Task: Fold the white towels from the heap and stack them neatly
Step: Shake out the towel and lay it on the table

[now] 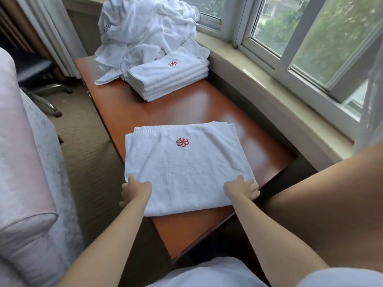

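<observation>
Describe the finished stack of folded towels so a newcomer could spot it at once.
Find the reddish-brown table under the window. At its far end, beside the crumpled heap, sits the stack of folded towels. It alone is layered, with a red logo on top.

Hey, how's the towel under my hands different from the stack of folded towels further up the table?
The towel is one wide, flat piece; the stack is several narrower folded towels piled up. The towel lies near you, the stack beside the heap. Both are white with a red emblem.

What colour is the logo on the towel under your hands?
Red, a flower-like swirl on the white towel; head view.
</observation>
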{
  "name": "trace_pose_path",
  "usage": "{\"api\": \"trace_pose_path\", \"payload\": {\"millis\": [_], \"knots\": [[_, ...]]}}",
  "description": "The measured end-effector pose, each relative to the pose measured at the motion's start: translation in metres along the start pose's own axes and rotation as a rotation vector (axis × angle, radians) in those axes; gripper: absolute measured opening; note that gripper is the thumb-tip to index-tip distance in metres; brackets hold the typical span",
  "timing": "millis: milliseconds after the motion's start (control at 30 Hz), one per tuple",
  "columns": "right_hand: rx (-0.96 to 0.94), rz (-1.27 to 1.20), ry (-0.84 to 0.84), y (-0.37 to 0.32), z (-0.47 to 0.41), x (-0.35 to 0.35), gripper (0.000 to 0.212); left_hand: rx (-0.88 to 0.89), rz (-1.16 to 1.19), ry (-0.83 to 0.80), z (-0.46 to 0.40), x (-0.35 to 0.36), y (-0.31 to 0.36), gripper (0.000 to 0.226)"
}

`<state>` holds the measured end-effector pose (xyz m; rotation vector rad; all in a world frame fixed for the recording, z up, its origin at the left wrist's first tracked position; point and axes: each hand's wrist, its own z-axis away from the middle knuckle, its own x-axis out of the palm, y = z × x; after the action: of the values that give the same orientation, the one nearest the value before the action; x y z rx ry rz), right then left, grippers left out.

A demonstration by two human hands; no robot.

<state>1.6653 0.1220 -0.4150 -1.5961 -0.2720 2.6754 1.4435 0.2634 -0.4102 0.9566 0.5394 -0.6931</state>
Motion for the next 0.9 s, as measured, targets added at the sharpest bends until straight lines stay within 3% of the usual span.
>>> {"api": "trace_pose_path", "payload": {"millis": [167, 467, 733, 900], "knots": [[-0.066, -0.022, -0.008, -0.029, -0.023, 0.002, 0.055, -0.075, -0.048, 0.022, -0.017, 0.013, 0.021, 0.052], [-0.14, -0.243, 0.048, -0.108, -0.091, -0.019, 0.036, 0.002, -0.164, 0.105, -0.083, 0.027, 0.077, 0.024], [-0.131, -0.22, 0.106, -0.159, -0.139, -0.028, 0.037, 0.043, -0.221, 0.213, -0.136, 0.031, 0.107, 0.023], [-0.093, -0.2, 0.129, -0.172, -0.148, -0.031, 0.051, -0.002, -0.103, 0.299, -0.146, 0.029, 0.112, 0.029]]}}
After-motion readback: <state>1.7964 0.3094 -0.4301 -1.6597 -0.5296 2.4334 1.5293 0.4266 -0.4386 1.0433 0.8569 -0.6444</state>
